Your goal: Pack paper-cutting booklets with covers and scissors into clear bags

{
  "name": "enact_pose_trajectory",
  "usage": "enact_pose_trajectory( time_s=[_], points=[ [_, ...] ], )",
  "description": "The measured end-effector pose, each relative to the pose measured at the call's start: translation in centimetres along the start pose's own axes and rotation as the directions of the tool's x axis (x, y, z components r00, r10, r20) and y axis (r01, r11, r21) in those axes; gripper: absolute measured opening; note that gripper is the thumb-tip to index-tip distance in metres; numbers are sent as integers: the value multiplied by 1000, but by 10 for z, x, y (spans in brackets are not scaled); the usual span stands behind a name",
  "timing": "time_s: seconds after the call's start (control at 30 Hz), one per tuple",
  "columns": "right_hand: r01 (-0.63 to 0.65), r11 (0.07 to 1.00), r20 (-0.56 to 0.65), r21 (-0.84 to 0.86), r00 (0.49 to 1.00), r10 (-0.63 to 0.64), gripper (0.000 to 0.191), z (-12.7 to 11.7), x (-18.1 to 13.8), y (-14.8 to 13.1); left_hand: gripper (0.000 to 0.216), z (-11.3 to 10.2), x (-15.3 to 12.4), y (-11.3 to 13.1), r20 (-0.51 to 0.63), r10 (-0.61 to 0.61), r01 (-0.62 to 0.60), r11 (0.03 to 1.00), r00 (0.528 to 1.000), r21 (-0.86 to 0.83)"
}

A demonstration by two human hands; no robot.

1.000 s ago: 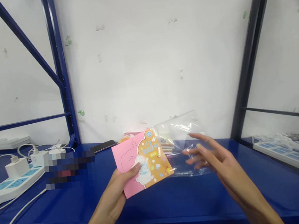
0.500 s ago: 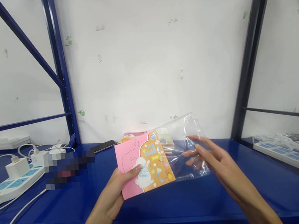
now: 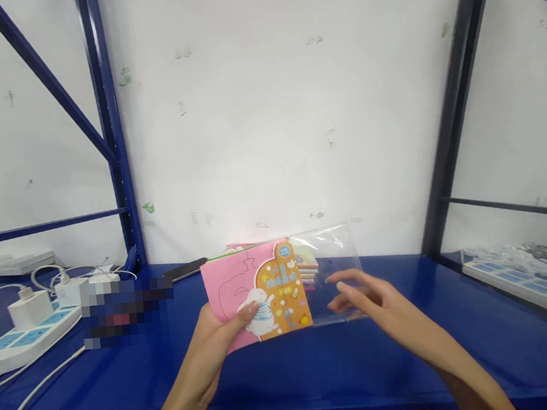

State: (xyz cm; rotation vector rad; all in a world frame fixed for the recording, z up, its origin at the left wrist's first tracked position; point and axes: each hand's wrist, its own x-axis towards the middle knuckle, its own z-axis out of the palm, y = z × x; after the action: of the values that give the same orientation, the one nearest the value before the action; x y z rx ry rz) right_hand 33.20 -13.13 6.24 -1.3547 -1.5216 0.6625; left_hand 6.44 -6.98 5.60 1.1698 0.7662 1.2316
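My left hand [image 3: 220,334] grips a pink paper pack [image 3: 247,290] by its lower left corner, thumb on its orange rabbit label [image 3: 281,290]. The pack's right end sits inside the mouth of a clear plastic bag [image 3: 331,270]. My right hand [image 3: 365,296] pinches the bag's lower right part between thumb and fingers. Both are held just above the blue shelf [image 3: 317,373]. Behind the pack lies a stack of similar coloured packs [image 3: 258,248], mostly hidden.
A dark phone [image 3: 190,268] lies at the back left of the shelf. White power strips [image 3: 23,332] with chargers and cables sit at the far left. Blue and black rack posts [image 3: 114,129] flank the bay. Flat packs [image 3: 523,269] lie on the right-hand shelf.
My right hand closed from spread fingers to a pinch on the bag and moved left. The bag flattened and slid further over the pink pack, which tilted more level.
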Motion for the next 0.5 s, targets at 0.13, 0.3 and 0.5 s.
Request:
enact_pose_trajectory(
  time_s=[0.13,0.3,0.5],
  points=[
    [35,933,-274,-359,951,-141,74,4,0,7,50,1,-1,7,-151,228,-189,953,962,237],
    [232,737,-325,-635,785,-527,79,15,-5,-4,22,-12,-2,3,-12,526,-450,740,851,500],
    [537,634,22,-557,772,-635,26,38,0,-5,21,-7,-7,-9,24,810,-643,446,585,623]
  ],
)
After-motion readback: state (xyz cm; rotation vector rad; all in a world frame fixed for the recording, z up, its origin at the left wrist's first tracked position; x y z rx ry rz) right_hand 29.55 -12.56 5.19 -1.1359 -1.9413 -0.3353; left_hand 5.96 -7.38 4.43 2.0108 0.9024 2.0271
